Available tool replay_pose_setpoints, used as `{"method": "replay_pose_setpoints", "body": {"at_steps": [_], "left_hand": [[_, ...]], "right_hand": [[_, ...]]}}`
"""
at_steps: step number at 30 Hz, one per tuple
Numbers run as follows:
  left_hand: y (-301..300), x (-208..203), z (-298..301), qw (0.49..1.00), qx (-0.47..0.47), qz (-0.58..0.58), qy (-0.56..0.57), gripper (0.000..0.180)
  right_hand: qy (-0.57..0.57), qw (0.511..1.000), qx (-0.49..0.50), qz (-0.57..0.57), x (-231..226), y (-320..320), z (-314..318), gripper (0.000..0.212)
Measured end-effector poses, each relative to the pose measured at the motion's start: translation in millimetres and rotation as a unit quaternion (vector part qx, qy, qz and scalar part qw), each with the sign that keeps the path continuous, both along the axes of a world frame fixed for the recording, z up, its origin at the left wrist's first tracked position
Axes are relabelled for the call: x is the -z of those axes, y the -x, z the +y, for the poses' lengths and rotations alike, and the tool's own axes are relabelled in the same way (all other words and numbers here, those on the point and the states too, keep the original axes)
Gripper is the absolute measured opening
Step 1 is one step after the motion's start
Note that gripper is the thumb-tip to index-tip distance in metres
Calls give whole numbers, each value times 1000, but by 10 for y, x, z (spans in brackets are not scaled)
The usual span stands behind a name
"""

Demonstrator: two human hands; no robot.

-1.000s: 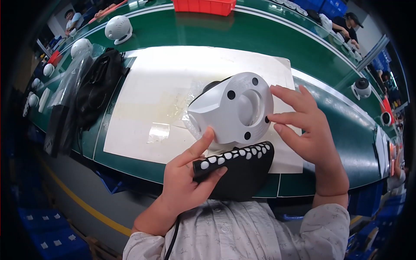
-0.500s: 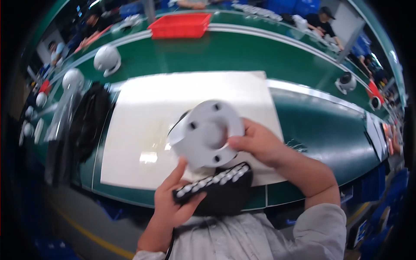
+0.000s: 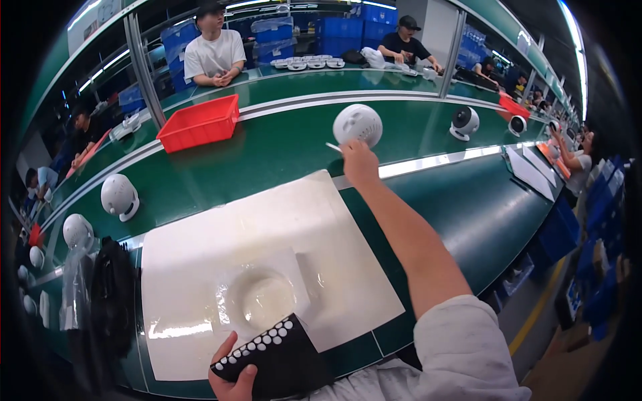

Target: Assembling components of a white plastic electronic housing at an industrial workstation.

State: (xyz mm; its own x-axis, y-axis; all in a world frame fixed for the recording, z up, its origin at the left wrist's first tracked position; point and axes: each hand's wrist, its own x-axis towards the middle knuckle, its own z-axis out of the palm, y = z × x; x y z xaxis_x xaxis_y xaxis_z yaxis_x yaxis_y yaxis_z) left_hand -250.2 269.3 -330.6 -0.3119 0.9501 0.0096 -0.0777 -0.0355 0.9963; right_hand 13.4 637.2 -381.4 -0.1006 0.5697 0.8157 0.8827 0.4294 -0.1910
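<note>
My right hand (image 3: 360,160) is stretched out over the green conveyor belt, its fingers closed at the lower part of a white ball-shaped device (image 3: 358,125). Slots and small holes show on the device's shell; its flat base is partly hidden by my hand. At the near edge of the bench, my left hand (image 3: 231,374) grips a black sheet (image 3: 284,364) whose top edge carries rows of white round dots. Just beyond that sheet, a pale block with a round hollow (image 3: 271,297) rests on a white mat (image 3: 200,247).
A red bin (image 3: 200,123) sits on the belt. More white devices stand left (image 3: 120,197) and right (image 3: 464,123). A black bag-like bundle (image 3: 112,287) lies left of the mat, papers (image 3: 529,172) far right. Co-workers (image 3: 215,53) are across the belt.
My right hand has carried the white device from above the mat out to the belt. My left hand keeps the black dotted sheet, now apart from the device. The view has shifted.
</note>
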Motion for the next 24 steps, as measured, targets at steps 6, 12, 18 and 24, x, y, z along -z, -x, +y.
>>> {"method": "replay_pose_setpoints", "body": {"at_steps": [6,12,18,24], "left_hand": [[98,43,-20,1000,8,24,7,45],[37,17,0,1000,-16,-3,14,34],[152,200,-12,1000,19,-10,-15,49],[15,-352,268,950,286,110,63,32]], "right_hand": [[136,973,144,-119,272,-212,269,21],[277,946,126,-111,226,-191,171,31],[248,962,108,-42,352,-255,14,30],[143,985,-93,20,217,-211,-575,22]]}}
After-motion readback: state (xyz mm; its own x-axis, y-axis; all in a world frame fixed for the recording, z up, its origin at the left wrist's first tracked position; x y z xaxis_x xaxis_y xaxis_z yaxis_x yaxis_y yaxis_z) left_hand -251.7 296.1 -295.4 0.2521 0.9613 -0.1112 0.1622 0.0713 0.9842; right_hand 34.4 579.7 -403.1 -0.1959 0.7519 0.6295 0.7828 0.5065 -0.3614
